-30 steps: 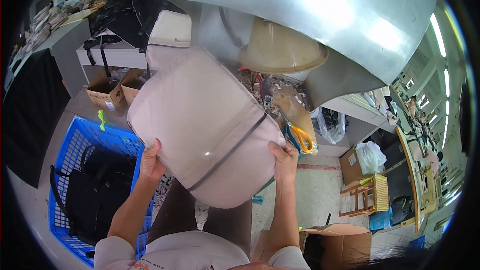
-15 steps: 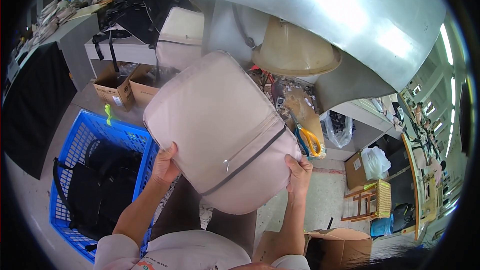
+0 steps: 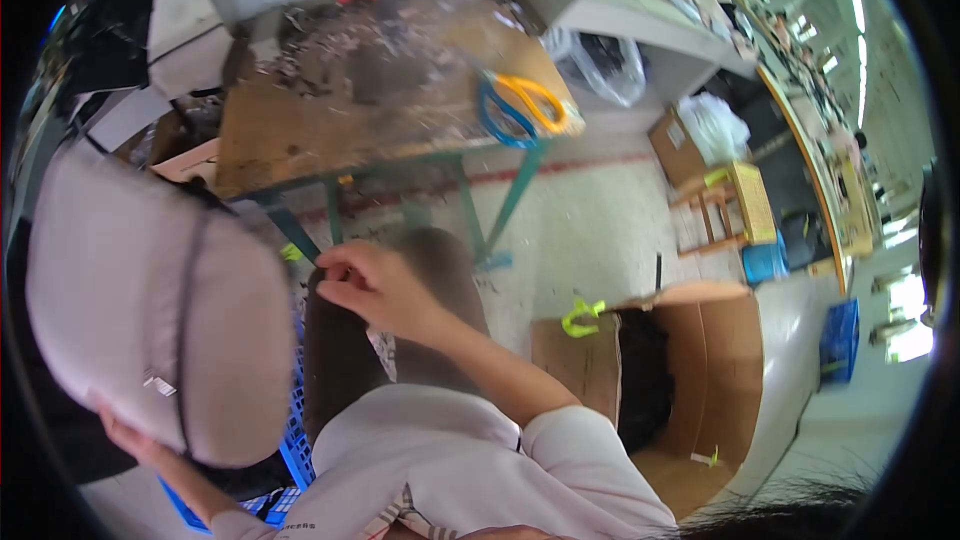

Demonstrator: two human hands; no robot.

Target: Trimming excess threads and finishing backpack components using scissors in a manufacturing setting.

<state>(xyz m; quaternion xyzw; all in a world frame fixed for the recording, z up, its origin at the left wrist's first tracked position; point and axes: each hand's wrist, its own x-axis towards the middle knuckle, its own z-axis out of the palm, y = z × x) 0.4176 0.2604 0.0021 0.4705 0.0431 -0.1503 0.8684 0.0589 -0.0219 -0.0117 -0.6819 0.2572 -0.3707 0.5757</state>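
left hand (image 3: 125, 432): grips pale pink bag (image 3: 150, 310) from below, left of the surface (image 3: 330, 110) | right hand (image 3: 370, 285): fingers pinched, holding nothing I can make out | risk: one-handed, bag may slip onto blue crate (image 3: 295, 450)

Scissors (image 3: 522, 105) on table (image 3: 300, 140); cardboard box (image 3: 690, 370) right.

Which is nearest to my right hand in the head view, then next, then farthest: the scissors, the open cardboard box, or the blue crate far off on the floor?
From the right hand:
1. Scissors, up on the wooden workbench, ahead and to the right.
2. Open cardboard box, on the floor to the right; close to the scissors in distance, so this order is tentative.
3. Blue crate, far right, clearly farthest.
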